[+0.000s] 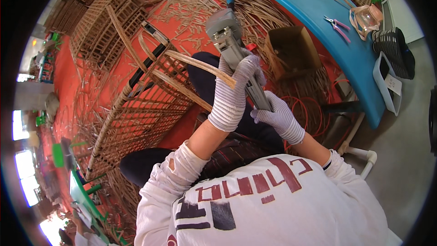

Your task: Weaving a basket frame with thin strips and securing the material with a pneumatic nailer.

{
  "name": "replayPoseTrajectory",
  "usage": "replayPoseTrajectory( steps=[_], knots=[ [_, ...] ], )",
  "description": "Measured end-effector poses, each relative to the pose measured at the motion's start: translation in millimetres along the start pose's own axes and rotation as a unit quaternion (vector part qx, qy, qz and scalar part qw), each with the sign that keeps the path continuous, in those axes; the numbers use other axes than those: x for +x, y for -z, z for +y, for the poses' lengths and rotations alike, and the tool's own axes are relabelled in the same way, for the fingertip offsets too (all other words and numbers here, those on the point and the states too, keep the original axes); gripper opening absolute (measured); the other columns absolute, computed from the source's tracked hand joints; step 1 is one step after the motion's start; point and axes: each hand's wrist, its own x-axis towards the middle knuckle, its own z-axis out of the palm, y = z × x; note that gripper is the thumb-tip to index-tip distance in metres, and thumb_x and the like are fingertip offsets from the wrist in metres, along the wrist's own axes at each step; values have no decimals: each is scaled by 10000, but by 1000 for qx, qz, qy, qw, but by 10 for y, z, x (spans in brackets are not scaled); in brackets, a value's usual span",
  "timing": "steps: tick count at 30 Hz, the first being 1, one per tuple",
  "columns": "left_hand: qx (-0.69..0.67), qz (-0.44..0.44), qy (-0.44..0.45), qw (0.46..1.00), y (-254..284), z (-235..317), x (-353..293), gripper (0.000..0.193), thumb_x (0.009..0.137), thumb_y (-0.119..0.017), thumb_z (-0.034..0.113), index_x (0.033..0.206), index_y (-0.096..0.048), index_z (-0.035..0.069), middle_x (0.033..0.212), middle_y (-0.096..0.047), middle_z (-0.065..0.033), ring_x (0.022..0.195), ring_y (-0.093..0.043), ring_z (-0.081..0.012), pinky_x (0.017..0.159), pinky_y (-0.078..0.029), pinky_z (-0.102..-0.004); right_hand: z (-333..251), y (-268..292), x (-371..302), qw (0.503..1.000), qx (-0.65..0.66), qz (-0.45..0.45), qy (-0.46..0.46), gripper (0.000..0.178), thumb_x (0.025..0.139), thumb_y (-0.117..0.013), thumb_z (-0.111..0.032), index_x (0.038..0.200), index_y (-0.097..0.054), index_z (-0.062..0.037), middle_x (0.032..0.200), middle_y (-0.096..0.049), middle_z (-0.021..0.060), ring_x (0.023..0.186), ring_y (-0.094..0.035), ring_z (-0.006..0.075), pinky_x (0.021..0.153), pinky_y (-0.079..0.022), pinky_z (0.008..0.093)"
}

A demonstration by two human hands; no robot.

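Observation:
My left hand [237, 84], in a striped knitted glove, is wrapped around the grey metal body of a staple gun [224, 26]. My right hand [281, 116], gloved alike, closes its fingers on the lower end of the gun's long magazine. A woven wicker basket [136, 125] leans on its side by my left knee. From its rim sticks a pale bent strip [200, 64], its cut end lying against my left glove. Across the basket's rim runs a black bar [148, 64] with a metal piece at its upper end. What the fingertips press on is partly hidden.
Stacked wicker baskets [102, 27] stand at the far left on the red floor, strewn with cut strips. A cardboard box [292, 52] sits beyond my right hand. On the blue table [314, 23] lie pink-handled pliers [337, 27]. A red hose [304, 109] coils below.

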Motion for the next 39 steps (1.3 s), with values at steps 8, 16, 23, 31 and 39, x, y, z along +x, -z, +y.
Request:
replayPoseTrajectory(
  steps=[8, 16, 23, 31, 39],
  knots=[
    [-23, -64, 22, 997, 269, 48, 121, 260, 942, -639, 159, 1150, -527, 50, 917, -576, -67, 820, -599, -202, 764, -540, -412, -21, -107, -116, 997, 60, -28, -37, 387, 852, -720, -112, 1168, -528, 2, 893, -624, 73, 729, -644, 144, 686, -536, 287],
    [-112, -96, 53, 988, 128, 22, 95, 442, 905, -654, 98, 1296, -447, 80, 971, -579, -65, 884, -606, -193, 775, -534, -384, 262, 47, -172, 982, 141, -128, -17, 455, 888, -670, -35, 1291, -462, 4, 1138, -642, 129, 1042, -640, 196, 928, -521, 341],
    [-192, -97, 151, 965, 205, -424, 31, 523, 934, -672, 418, 1296, -444, 119, 918, -534, -46, 830, -563, -209, 795, -491, -405, 453, 184, -250, 972, 172, -159, -31, 545, 909, -642, -78, 1394, -401, -21, 1229, -615, 118, 1059, -611, 174, 946, -514, 337],
    [-121, -131, 126, 976, 190, -542, 239, 523, 926, -699, 246, 1356, -412, 161, 997, -554, -38, 884, -577, -211, 853, -494, -437, 444, 439, -411, 981, 130, -141, -31, 579, 895, -619, -99, 1429, -404, -30, 1193, -647, 121, 985, -646, 157, 843, -559, 302],
    [-180, 11, 227, 957, 301, -741, 289, 495, 952, -636, 170, 1385, -396, 176, 948, -510, -33, 843, -535, -179, 838, -485, -398, 418, 535, -379, 981, -37, -158, -105, 579, 877, -683, -224, 1355, -435, -13, 1209, -628, 117, 1069, -619, 184, 908, -525, 330]
  ],
)
